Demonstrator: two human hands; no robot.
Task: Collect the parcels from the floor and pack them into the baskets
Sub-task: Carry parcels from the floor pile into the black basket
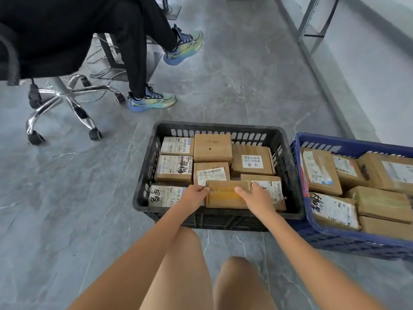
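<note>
Both hands are on one plain cardboard box (225, 194) at the near edge of the black basket (145, 175): the left hand (194, 194) grips its left end and the right hand (254, 194) is clamped over its right end, fingers curled round the top. Holding it by the two short ends makes sense to me, since it keeps the box level while it goes into the one gap left in that near row, between the labelled parcel with black scribble (166, 195) on the left and the taped parcel (271, 189) on the right. I can't tell whether it's already sitting down flat or a bit above the others. The rest of the basket is packed flat, labels up, in tight rows, probably so more fit. The blue basket (299, 175) just to the right looks about full too, and I see no loose parcels on the grey floor (67, 186), so I'd guess the job is nearly done. Far left, someone sits on an office chair (67, 95).
</note>
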